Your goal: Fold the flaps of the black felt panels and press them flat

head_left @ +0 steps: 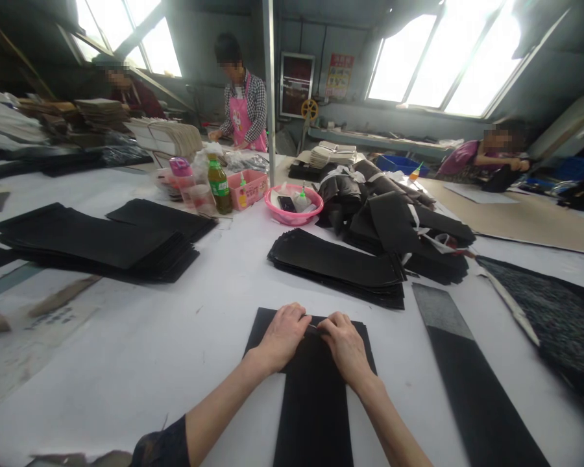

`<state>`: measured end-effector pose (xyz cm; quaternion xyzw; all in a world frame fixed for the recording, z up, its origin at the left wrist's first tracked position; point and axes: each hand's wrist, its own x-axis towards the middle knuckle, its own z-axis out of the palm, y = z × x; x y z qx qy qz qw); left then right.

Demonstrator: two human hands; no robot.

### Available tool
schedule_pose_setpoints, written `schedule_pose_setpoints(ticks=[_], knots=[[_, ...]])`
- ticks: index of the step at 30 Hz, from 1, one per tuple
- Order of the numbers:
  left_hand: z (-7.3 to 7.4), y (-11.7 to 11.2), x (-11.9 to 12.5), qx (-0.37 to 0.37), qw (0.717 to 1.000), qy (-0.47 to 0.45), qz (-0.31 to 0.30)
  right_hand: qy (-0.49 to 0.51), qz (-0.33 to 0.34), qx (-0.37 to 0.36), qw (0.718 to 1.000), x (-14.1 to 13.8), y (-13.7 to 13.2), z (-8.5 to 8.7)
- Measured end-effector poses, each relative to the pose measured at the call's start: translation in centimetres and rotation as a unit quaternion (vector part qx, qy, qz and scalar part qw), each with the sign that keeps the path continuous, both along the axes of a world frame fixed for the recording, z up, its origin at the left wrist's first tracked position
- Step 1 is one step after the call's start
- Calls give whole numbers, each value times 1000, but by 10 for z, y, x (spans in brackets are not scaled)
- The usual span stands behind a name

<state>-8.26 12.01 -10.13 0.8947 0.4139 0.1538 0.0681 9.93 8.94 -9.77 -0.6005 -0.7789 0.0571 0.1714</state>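
Left hand and right hand touching black strip, fingers bent narrow, whether pinching unclear, black stack beyond the strip

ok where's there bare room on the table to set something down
A broad bare patch of white tabletop lies between the large black stack at left and the left hand. A narrower one separates the right hand from the long dark strip. It's crowded around the pink basket, bottle and tied bundles.
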Motion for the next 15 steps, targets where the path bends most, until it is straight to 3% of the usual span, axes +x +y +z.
schedule_pose_setpoints(ticks=[15], knots=[[-12,-3,-2,48,998,-25,-18,35,13,24,999,6,-2,-9]])
